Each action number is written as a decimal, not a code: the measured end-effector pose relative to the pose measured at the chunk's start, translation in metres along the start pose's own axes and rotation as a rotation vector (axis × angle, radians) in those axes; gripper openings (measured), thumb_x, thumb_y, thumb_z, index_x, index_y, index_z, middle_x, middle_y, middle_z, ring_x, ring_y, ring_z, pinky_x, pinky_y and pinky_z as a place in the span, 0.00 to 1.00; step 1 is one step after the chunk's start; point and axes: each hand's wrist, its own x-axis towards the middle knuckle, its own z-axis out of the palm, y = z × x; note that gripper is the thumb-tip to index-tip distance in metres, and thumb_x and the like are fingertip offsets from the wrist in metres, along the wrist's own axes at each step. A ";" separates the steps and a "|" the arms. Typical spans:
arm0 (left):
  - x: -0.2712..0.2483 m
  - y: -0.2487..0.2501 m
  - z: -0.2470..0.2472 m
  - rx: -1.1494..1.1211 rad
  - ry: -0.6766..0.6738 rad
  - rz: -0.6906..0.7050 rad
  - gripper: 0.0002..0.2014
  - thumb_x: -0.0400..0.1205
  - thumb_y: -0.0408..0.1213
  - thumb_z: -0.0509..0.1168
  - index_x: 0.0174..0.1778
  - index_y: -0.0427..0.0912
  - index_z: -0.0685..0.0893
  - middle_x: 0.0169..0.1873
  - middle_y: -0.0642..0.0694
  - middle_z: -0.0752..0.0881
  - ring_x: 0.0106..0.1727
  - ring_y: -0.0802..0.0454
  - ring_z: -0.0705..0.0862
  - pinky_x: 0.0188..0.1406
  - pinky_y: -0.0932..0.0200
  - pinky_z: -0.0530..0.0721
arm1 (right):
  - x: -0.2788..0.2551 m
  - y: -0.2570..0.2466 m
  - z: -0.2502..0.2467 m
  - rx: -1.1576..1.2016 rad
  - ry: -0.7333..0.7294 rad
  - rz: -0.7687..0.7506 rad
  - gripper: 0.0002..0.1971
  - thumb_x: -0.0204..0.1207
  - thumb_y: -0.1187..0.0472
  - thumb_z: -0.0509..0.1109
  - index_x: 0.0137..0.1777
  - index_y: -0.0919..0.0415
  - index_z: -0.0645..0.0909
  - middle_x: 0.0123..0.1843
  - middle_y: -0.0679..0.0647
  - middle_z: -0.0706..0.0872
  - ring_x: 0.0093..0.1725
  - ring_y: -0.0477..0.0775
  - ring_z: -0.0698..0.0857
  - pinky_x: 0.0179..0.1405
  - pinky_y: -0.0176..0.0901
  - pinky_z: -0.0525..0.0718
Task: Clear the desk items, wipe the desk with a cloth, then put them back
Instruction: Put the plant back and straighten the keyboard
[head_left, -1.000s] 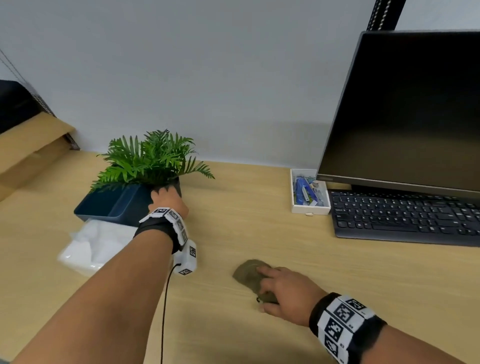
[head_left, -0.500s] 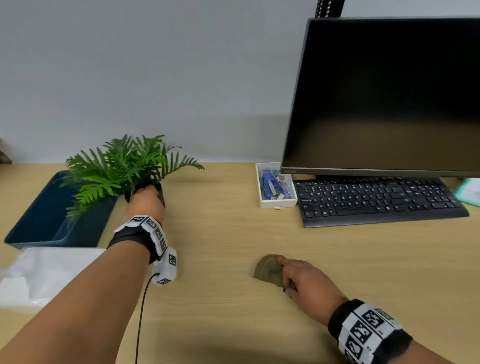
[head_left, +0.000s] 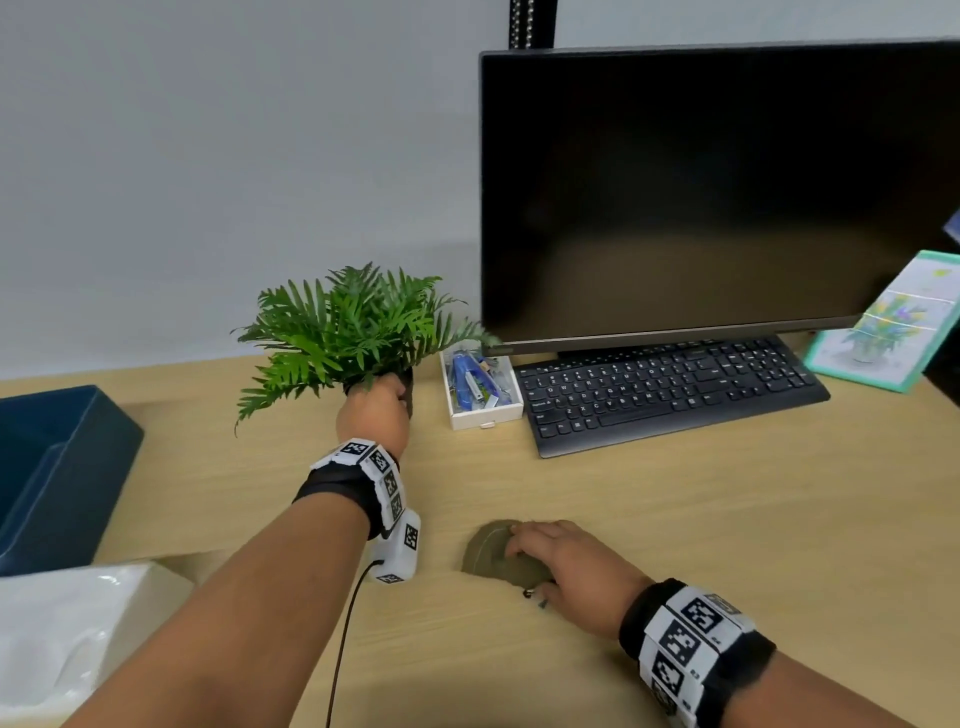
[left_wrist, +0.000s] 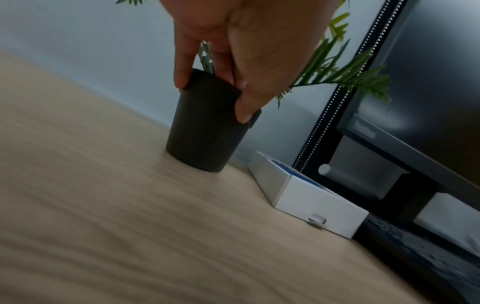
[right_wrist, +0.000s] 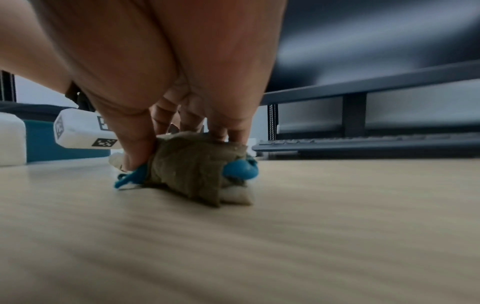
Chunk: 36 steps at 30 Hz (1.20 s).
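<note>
My left hand (head_left: 371, 415) pinches the rim of the plant pot (left_wrist: 205, 125) from above, thumb on one side and fingers on the other, and the pot's base seems to sit on the desk (head_left: 675, 519) or just over it; blur keeps me from telling which. My right hand (head_left: 566, 564) presses curled fingers onto the bunched cloth (right_wrist: 192, 166), holding it flat against the wood nearer to me than the pot. I judge the wiping is done or nearly done and the putting-back has begun: the plant (head_left: 353, 327) stands out on the desk, just left of the small white box (head_left: 483, 389), while the blue bin (head_left: 52, 467) far off to the left of that grip looks empty as far as I can see into it. Left to do, I think: let go of the pot and put the cloth away. The pot is smooth, dark, matte plastic, tapering toward its base; the fronds are stiff and feathery. The cloth is soft, olive-brown, crumpled into a lump, with blue and white bits showing at its edges. The desk is pale wood grain, flat and slick.
</note>
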 end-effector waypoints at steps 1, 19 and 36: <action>0.001 0.002 0.003 -0.001 0.001 0.000 0.11 0.80 0.33 0.62 0.57 0.41 0.84 0.54 0.38 0.85 0.58 0.37 0.81 0.51 0.49 0.80 | -0.002 0.003 -0.001 -0.014 -0.002 0.006 0.26 0.78 0.63 0.67 0.75 0.47 0.69 0.80 0.44 0.65 0.75 0.49 0.65 0.74 0.35 0.60; 0.006 0.021 -0.011 0.028 -0.158 0.013 0.20 0.83 0.26 0.55 0.71 0.35 0.77 0.65 0.34 0.81 0.64 0.38 0.80 0.63 0.50 0.76 | -0.017 0.013 -0.005 0.029 -0.019 0.019 0.26 0.78 0.56 0.67 0.77 0.48 0.69 0.84 0.44 0.56 0.80 0.48 0.60 0.77 0.33 0.57; 0.004 0.011 -0.004 -0.039 -0.142 0.040 0.22 0.83 0.28 0.59 0.74 0.42 0.75 0.69 0.33 0.77 0.68 0.35 0.76 0.67 0.52 0.71 | -0.030 0.041 -0.047 0.211 0.189 0.289 0.19 0.78 0.55 0.68 0.69 0.48 0.76 0.81 0.48 0.65 0.78 0.48 0.65 0.76 0.36 0.58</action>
